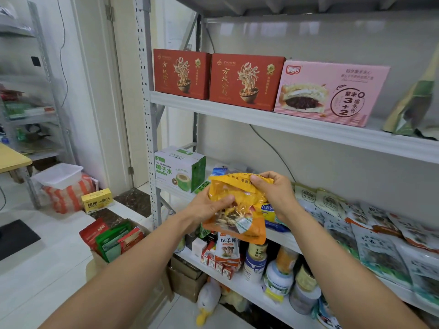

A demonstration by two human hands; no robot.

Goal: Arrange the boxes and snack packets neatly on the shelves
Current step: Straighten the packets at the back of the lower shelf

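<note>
White metal shelving is seen against a pale wall, with red noodle boxes and a pink cake box lined up on the upper shelf and a coconut water box at the left end of the middle shelf. An orange snack packet is held in the air in front of the middle shelf, between that box and a row of pale packets. It is gripped low on its left side by the left hand, thumb curled over the front, and pinched at its top edge by the right hand. The step would probably be done best if the packet were smoothed flat, turned printed face outward and set beside packets of its kind, its edge squared to the shelf front and nothing behind it toppled. The packet is seen to be glossy, crumpled and orange-yellow, its top folded over, with what look like mushrooms pictured low on its front.
</note>
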